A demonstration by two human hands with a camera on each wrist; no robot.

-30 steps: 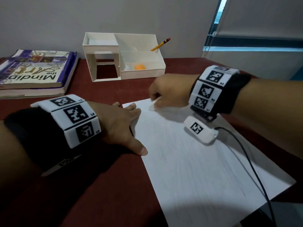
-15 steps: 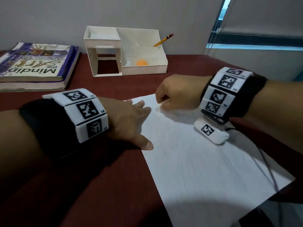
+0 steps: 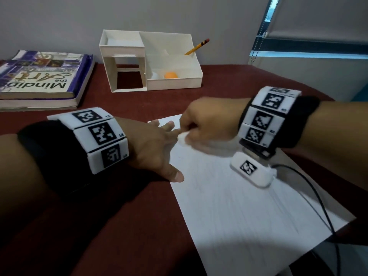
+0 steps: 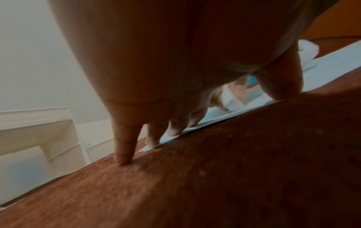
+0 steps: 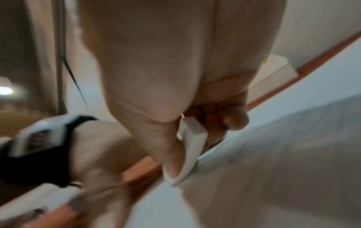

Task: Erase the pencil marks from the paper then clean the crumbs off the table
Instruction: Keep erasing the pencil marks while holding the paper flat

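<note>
**Eraser now at paper's top-left corner**

Eraser (image 5: 192, 148) has shifted left since a second ago, now just beside the left hand's fingertips (image 3: 172, 124), at frame centre in the head view. Right hand (image 3: 207, 120) pinches it, tip touching the paper (image 3: 239, 206). Left hand (image 3: 153, 148) lies spread flat, fingers pinning the paper's left edge. Red table (image 3: 129, 226) underneath. White organizer (image 3: 175, 82) with pencil (image 3: 197, 46) at upper centre, book (image 3: 43, 76) upper left.

Dark red table (image 3: 123, 226). White sheet of paper (image 3: 239, 216) flat at near right, faint pencil lines on it. Two stacked books (image 3: 45, 84) at far left. White desk organizer (image 3: 173, 82) by the wall, centre.
</note>
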